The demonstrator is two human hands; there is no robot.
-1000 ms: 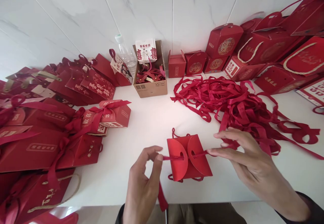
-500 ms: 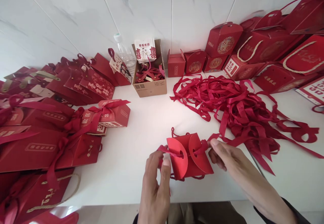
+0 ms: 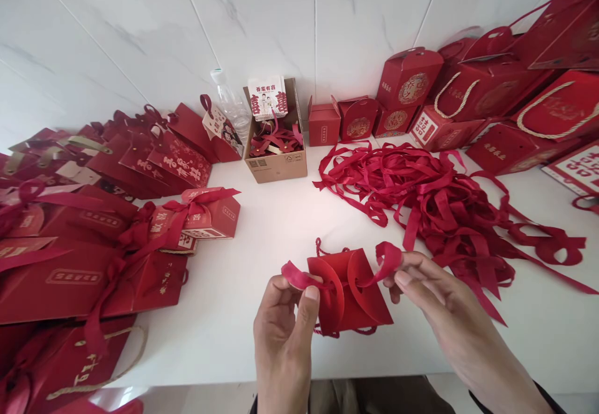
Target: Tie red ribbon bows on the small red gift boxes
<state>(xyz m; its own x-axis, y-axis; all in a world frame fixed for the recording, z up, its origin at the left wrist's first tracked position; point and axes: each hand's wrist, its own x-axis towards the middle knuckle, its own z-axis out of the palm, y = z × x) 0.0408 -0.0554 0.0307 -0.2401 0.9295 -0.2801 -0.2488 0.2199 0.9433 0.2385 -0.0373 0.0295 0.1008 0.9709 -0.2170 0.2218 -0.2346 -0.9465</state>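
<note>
A small red gift box point(image 3: 349, 311) with curved, slotted top flaps rests on the white table in front of me. A red ribbon point(image 3: 299, 275) passes through the slots of both flaps, one end leaving on each side. My left hand point(image 3: 287, 323) pinches the left ribbon end between thumb and fingers, beside the box. On the other side, my right hand point(image 3: 433, 292) is closed on the right end, which curls up in a loop above the flap. Twisted red cords stick out at the box's far and near sides.
A heap of loose red ribbons point(image 3: 421, 183) lies to the right. A cardboard carton point(image 3: 278, 167) with ribbon pieces and cards stands at the back, beside a clear bottle point(image 3: 229, 98). Red boxes point(image 3: 358, 120) line the wall; ribbon-tied boxes point(image 3: 218, 214) and bags crowd the left.
Both hands have shifted slightly with the ribbon ends. The left end now rises in a curl over the left hand, and the right end is lifted into a loop. The box stays in place.
</note>
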